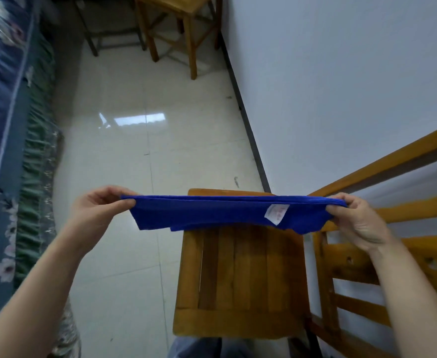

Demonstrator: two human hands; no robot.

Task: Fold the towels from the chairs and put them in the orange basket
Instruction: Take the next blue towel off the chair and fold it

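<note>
Because two hands pull it tight, the soft blue cloth towel [227, 214] hangs long and flat in the air just above the brown wooden slat chair [240, 280]. A few layers show along its top edge, so I think it is partly folded. A small white tag [276, 213] sits on the towel, above the seat and nearer the chair's back. I think the towel is held stretched like this so the edges line up and the next fold comes out neat. Holding it over the chair also keeps a flat seat right under it, in case it needs to be laid down.

The left hand [96, 210] is out past the chair's front edge. Its thumb and curled fingers [108, 192] pinch that end of the towel. The right hand [359, 223] is over by the chair's back and pinches the other end the same way. Both hands are closed on the cloth, not spread.

Under the left hand, in front of the chair, lies the shiny pale tile floor [124, 151]. Behind the chair's back stands the plain white wall [341, 73]. Far from the chair, along that wall, stands a second wooden chair [176, 11]. Across the floor from the chair's front is a blue flowery bed cover [2, 125]. The orange basket is not in sight.
</note>
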